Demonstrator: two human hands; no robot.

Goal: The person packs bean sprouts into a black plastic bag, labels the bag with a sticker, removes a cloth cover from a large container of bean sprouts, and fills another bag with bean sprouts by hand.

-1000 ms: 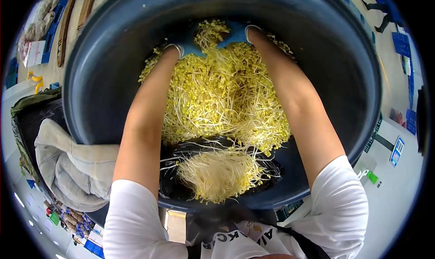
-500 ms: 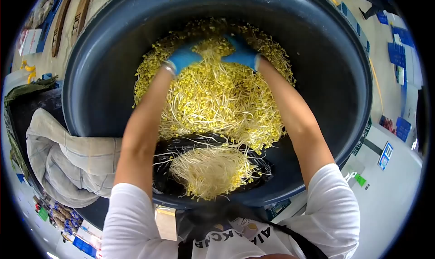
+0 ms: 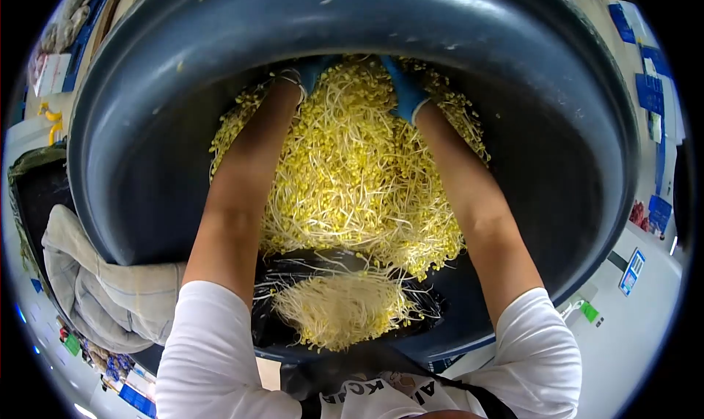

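Observation:
Inside a big dark blue tub (image 3: 411,23) lies a large heap of yellow-headed bean sprouts (image 3: 352,177). My left hand (image 3: 314,73), in a blue glove, reaches into the far left part of the heap. On the far right side, my right hand (image 3: 403,93), also gloved in blue, is sunk among the sprouts. Sprouts and the tub's shadow hide the fingers of both hands. Nearer my body, a smaller bunch of sprouts (image 3: 345,309) rests on a black plastic bag (image 3: 429,302).
A folded grey cloth (image 3: 117,291) hangs over the tub's left edge, beside a black crate (image 3: 44,192). At the right stands a pale counter with a blue-and-white display (image 3: 632,272) and a green object (image 3: 589,311). Blue crates (image 3: 649,93) stand farther off.
My hands drew back toward me over the heap, then reached to its far side again and now sit lower in it. The view has tilted, showing more of the tub's far wall.

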